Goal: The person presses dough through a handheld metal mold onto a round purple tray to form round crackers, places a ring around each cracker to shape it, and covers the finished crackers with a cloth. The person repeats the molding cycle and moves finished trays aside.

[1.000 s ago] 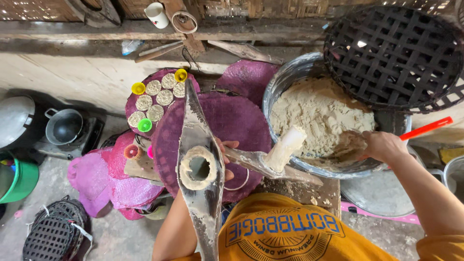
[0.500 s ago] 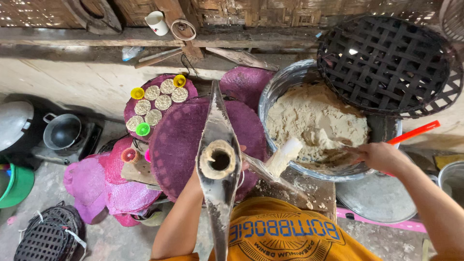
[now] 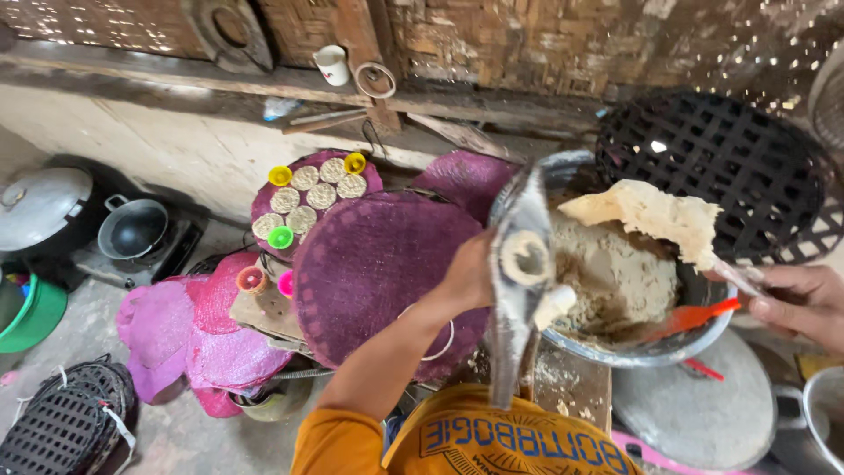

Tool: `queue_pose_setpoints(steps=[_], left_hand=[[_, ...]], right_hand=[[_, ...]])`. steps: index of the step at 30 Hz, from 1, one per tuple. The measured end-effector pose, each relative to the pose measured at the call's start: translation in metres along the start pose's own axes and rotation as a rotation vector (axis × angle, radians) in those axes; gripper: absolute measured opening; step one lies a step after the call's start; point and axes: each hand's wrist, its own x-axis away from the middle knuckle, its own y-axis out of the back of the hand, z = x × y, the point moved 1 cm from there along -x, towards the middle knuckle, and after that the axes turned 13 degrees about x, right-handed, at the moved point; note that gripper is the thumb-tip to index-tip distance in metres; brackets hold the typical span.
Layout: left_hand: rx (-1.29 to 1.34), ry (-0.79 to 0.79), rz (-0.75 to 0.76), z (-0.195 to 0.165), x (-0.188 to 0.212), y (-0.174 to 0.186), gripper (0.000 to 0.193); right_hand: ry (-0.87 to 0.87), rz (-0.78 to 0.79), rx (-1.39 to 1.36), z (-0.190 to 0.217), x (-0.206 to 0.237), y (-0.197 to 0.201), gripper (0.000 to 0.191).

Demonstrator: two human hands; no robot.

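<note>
Now my right hand (image 3: 804, 303), closed around a flat scoop, has lifted a slab of dough (image 3: 646, 215) clear of the metal basin (image 3: 677, 347), at two o'clock from the ring mould (image 3: 525, 257) gripped by my left hand (image 3: 470, 273); filling looks imminent.

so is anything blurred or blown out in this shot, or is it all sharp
Head view: the metal press in the left hand is smeared by motion, the right hand soft; the purple mats stay sharp; daylight pinholes glare through the woven wall.
</note>
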Motion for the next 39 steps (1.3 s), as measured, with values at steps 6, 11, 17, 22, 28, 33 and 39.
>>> queue_pose_setpoints(steps=[6,11,17,22,28,33,39], left_hand=[[-0.234,-0.104,0.136,-0.002,-0.025,-0.011,0.051],[-0.265,-0.02,0.219,-0.014,-0.024,-0.012,0.044],[-0.319,0.187,0.246,-0.007,-0.035,-0.036,0.053],[-0.241,0.24,0.024,0.028,-0.035,-0.027,0.048],[-0.277,0.157,-0.064,0.047,-0.034,-0.01,0.046],[-0.278,0.113,-0.033,0.024,-0.031,-0.02,0.042],[-0.293,0.098,0.017,0.001,-0.025,-0.038,0.038]], right_hand=[[0.457,-0.047,0.253,0.072,-0.016,-0.023,0.042],[0.446,-0.238,0.846,0.155,-0.01,0.016,0.056],[0.72,-0.575,1.617,0.261,0.011,-0.048,0.052],[0.926,-0.638,1.849,0.299,0.033,-0.079,0.044],[0.854,-0.813,1.256,0.258,0.029,-0.025,0.052],[0.829,-0.829,1.253,0.261,0.028,-0.027,0.028],[0.736,-0.585,1.644,0.317,0.04,-0.064,0.034]])
